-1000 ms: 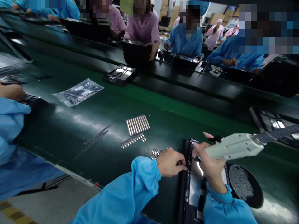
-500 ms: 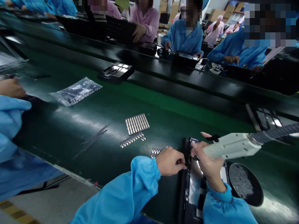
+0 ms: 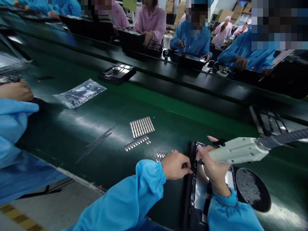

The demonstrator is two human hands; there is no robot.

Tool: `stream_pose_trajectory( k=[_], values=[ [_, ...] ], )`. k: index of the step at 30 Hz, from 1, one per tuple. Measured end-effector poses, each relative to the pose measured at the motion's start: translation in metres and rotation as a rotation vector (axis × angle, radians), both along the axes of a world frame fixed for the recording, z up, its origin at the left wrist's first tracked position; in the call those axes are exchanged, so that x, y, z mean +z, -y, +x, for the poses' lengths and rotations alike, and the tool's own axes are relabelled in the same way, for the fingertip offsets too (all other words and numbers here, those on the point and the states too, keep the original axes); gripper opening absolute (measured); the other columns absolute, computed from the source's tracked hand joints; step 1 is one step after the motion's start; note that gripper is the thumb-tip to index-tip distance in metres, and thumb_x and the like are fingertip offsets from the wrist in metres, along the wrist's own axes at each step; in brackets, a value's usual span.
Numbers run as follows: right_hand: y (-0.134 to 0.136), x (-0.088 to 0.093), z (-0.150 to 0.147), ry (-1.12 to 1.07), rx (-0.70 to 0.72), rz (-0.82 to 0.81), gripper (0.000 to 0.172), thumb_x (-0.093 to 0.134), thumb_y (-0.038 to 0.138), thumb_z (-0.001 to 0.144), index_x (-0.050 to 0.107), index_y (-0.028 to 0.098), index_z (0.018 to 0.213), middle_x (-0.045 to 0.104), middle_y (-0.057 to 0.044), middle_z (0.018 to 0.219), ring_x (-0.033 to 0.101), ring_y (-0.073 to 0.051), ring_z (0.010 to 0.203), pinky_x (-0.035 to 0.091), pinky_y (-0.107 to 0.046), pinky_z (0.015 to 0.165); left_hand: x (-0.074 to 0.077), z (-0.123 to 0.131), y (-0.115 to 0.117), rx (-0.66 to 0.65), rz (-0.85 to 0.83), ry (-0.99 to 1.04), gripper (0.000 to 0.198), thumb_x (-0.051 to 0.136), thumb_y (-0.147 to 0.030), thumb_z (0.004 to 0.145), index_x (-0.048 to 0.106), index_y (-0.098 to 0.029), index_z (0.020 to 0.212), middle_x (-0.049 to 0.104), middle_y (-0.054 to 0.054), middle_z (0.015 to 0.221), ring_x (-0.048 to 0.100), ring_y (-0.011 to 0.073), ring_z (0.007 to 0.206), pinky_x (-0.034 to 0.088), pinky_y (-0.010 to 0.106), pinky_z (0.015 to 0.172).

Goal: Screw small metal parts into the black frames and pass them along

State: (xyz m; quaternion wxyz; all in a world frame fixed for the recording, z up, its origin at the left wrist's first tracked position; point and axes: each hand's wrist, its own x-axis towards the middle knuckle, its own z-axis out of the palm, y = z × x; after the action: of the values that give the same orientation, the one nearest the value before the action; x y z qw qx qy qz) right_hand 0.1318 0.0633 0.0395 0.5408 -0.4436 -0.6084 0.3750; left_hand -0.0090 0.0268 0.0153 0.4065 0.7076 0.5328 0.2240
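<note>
A black device chassis [image 3: 192,192] lies on the dark green conveyor belt [image 3: 72,128] in front of me. My left hand [image 3: 175,166] is closed in a pinch against the chassis's left edge; what it pinches is too small to make out. My right hand [image 3: 213,166] is wrapped round a white electric screwdriver [image 3: 237,150], whose tip points at the chassis's top left corner, beside my left fingers. Just left of my left hand lies a strip of small metal parts [image 3: 160,156].
A block of metal strips [image 3: 141,127], a loose strip [image 3: 136,143] and thin rods [image 3: 97,143] lie on the belt. A round black dish of screws [image 3: 252,190] sits at right. A plastic bag [image 3: 79,93] and a black tray [image 3: 117,73] lie farther off. Co-workers line the far side; another's sleeve [image 3: 12,122] is at left.
My hands have hardly moved on the chassis. The black tray on the belt has drifted left. The co-worker's hand at left has moved a little right.
</note>
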Motion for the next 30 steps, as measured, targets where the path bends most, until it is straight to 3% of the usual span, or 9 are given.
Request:
stream_pose_trajectory(
  k=[9,17,30],
  values=[
    [-0.0015,-0.0029,0.0009,-0.024,0.013,-0.013,0.052,0.072,0.026,0.080,0.047,0.015,0.125,0.056,0.008,0.050,0.051,-0.014,0.042,0.043,-0.032,0.052,0.0006,0.0003,0.0006,0.005,0.003,0.018,0.007,0.071,-0.029,0.077,0.073,-0.023,0.078,0.070,-0.002,0.067,0.063,0.0120,0.064,0.043,0.019,0.059],
    [0.0008,0.0050,0.0046,-0.050,0.005,-0.004,0.044,0.072,0.025,0.079,0.052,0.017,0.117,0.056,0.008,0.050,0.051,-0.015,0.041,0.044,-0.032,0.050,0.0003,0.0006,0.0011,0.000,0.001,0.016,0.009,0.070,-0.031,0.078,0.074,-0.022,0.079,0.071,-0.002,0.069,0.064,0.0123,0.065,0.043,0.019,0.060],
    [-0.0004,-0.0005,0.0014,-0.016,0.018,-0.011,0.051,0.070,0.029,0.081,0.046,0.016,0.124,0.055,0.009,0.049,0.050,-0.015,0.041,0.045,-0.033,0.051,0.0022,-0.0001,0.0007,-0.003,-0.017,0.001,0.009,0.070,-0.031,0.078,0.074,-0.023,0.081,0.071,-0.002,0.070,0.063,0.0122,0.065,0.043,0.020,0.060]
  ],
)
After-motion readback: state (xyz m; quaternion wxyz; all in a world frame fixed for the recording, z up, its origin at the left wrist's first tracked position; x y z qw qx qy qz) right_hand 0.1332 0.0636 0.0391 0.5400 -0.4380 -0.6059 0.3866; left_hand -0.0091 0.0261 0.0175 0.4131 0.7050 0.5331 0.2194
